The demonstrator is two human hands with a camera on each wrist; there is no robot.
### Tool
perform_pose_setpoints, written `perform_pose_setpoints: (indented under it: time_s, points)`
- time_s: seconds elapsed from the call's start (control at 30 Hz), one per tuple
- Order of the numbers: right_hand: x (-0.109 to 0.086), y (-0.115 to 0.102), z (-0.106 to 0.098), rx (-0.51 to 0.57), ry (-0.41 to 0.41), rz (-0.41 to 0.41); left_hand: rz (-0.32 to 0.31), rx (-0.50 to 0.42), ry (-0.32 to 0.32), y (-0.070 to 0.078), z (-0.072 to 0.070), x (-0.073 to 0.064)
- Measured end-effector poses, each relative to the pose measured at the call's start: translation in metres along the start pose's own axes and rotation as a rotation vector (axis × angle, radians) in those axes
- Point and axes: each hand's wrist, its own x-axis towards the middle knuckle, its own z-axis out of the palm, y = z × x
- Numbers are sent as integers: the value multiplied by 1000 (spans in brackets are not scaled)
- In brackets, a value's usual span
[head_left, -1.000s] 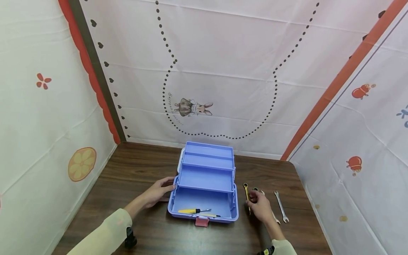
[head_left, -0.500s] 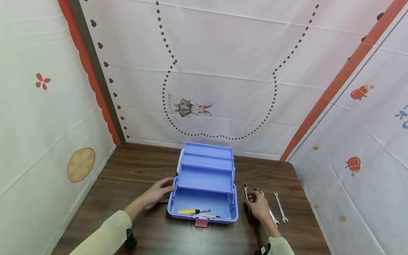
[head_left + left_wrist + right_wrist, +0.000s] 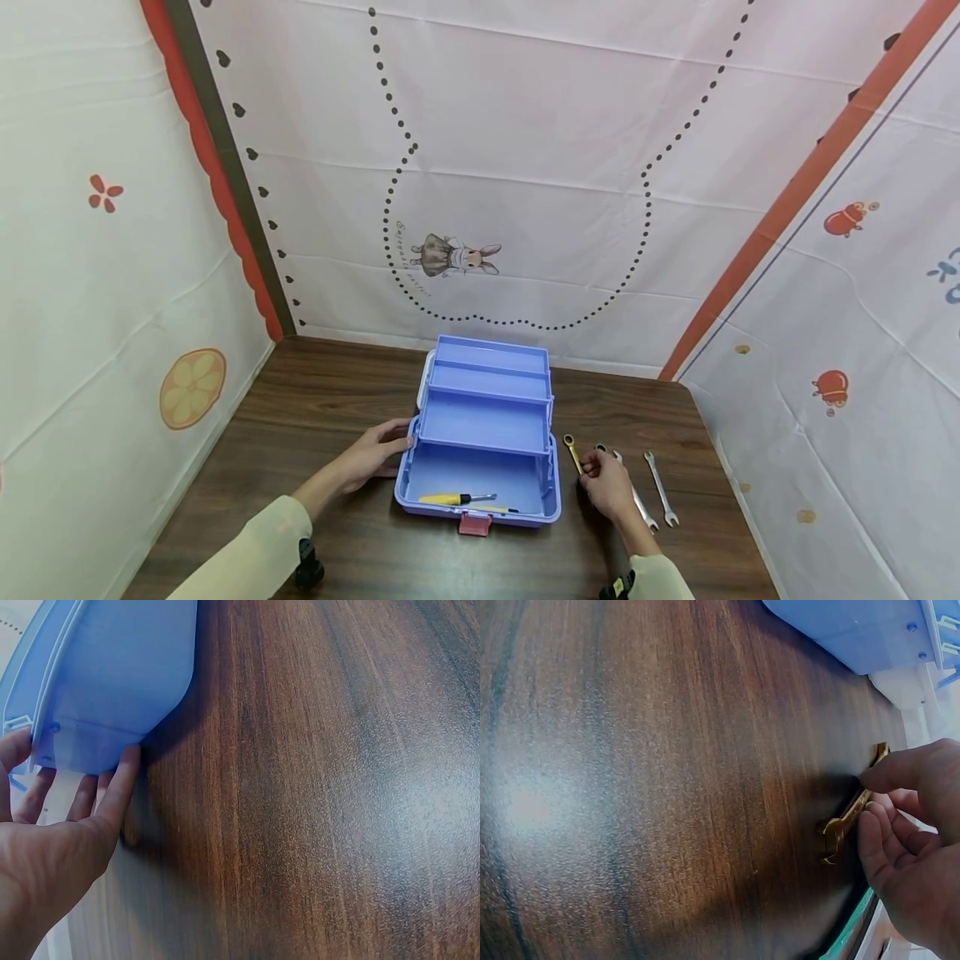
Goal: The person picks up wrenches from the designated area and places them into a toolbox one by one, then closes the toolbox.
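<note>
A blue toolbox [image 3: 480, 471], its trays raised, stands on the table. My left hand [image 3: 369, 454] touches its left end, thumb at the rim and extended fingers against the outer wall [image 3: 112, 690]. Right of the box, my right hand [image 3: 609, 483] pinches a gold ratcheting wrench [image 3: 573, 456] between thumb and fingers. In the right wrist view the wrench [image 3: 853, 810] lies low over the tabletop, its open end toward the camera; whether it touches the wood I cannot tell. Inside the box lies a yellow-handled screwdriver [image 3: 450, 498], with a thin yellow tool [image 3: 495, 507] beside it.
Two silver wrenches [image 3: 660, 488] [image 3: 643, 507] lie right of my right hand. Another wrench's dark ring end [image 3: 601, 448] shows past my fingers. A red latch [image 3: 474, 524] hangs at the box front. Printed cloth walls [image 3: 525, 167] enclose the wooden table [image 3: 337, 375].
The gold wrench has tilted, its ring end swinging left toward the toolbox, while my right hand shifted slightly left. My left hand stays against the box.
</note>
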Motion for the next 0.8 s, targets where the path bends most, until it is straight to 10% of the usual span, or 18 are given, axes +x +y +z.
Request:
perform_pose_setpoints:
  time_s: [0.8]
  points:
    - [-2, -4, 2, -83, 7, -44, -12, 16, 0, 1, 0, -2]
